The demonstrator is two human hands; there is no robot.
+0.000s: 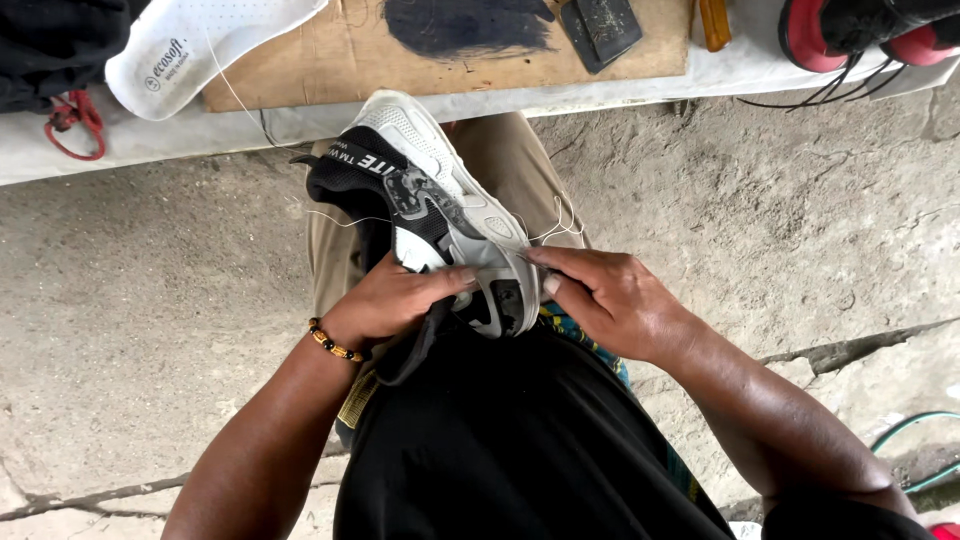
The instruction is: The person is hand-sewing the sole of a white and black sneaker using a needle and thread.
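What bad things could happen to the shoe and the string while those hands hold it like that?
The sneaker rests tilted on the person's knee, gripped only at the near end by the left hand and right hand, so it might slip toward the concrete floor. The thin white thread hangs in loose loops beside the sole, so it could tangle or snag on the fingers.

No packages, signs or screens show. The only labels are printed marks: a small dark logo stamp on the white insole lying at the far left on the bench, and a black strap with white lettering running across the upper of the black, white and grey sneaker at centre.
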